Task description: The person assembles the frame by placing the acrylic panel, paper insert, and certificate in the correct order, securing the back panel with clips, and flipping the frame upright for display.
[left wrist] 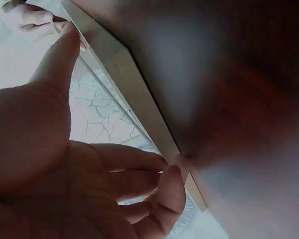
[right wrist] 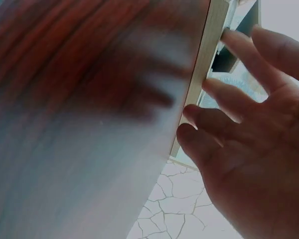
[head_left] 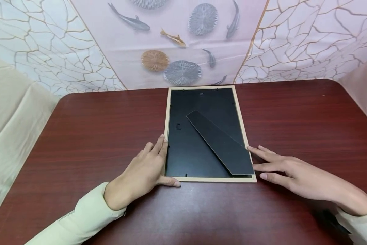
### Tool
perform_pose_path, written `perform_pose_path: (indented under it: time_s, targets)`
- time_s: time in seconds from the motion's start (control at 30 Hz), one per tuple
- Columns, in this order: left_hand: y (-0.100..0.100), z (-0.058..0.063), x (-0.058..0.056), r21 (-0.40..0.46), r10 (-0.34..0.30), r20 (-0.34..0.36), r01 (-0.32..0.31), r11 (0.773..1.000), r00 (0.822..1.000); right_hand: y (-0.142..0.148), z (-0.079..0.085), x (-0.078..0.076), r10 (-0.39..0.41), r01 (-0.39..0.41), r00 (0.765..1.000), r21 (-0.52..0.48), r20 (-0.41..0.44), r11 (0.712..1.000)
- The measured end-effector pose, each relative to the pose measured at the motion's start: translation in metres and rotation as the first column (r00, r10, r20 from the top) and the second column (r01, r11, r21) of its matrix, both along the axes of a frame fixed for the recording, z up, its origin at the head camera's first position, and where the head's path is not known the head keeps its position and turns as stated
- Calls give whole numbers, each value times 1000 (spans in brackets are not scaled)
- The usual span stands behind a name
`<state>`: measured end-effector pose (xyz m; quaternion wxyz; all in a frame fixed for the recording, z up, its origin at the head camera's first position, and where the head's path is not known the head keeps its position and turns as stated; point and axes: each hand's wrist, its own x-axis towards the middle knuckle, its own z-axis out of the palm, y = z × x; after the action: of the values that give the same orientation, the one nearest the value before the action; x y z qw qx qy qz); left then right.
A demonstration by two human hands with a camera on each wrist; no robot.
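A picture frame [head_left: 202, 179] with a pale wood border lies on the table with its black back board [head_left: 189, 153] facing up. Across the board slants a black easel stand [head_left: 220, 144], its wide end overlapping the frame's lower right border. My left hand [head_left: 145, 168] rests at the near left corner, fingers along the left side and thumb at the near edge. In the left wrist view, the fingertips [left wrist: 177, 172] touch the frame's side. Against the right side, near the stand's wide end, my right hand [head_left: 281, 168] lays its spread fingertips.
The dark red wood table [head_left: 110, 119] surrounds the frame. Behind the table's far edge hangs a patterned cloth [head_left: 183, 44] with fish and round leaf shapes. Pale cloth [head_left: 15, 112] borders the left side.
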<state>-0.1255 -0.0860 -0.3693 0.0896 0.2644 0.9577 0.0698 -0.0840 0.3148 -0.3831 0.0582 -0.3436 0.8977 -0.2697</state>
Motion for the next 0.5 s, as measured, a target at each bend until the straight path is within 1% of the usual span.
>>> perform_pose_path:
  time_s: [0.13,0.2,0.27,0.37,0.47,0.5]
  targets:
    - [-3,1,2,-8,-15,9,15,1000,1000,2,2,3,21,-21,999,10,-26,1000]
    - [-5,2,3,-3,-16,5,16,1000,1000,4,3,1,31,-31,999,5,-39,1000]
    - [-6,3,3,10,-19,1,19,1000,1000,6,7,-5,16,-16,998,6,-56,1000]
    - [-6,4,2,29,-22,1,22,999,1000,8,15,-21,-37,37,996,1,-84,999]
    - [-7,3,1,36,-26,2,25,999,1000,6,26,-43,-112,112,989,-3,-95,994]
    - [-8,2,1,36,-29,3,29,999,1000,5,29,-51,-143,143,986,-8,-85,990]
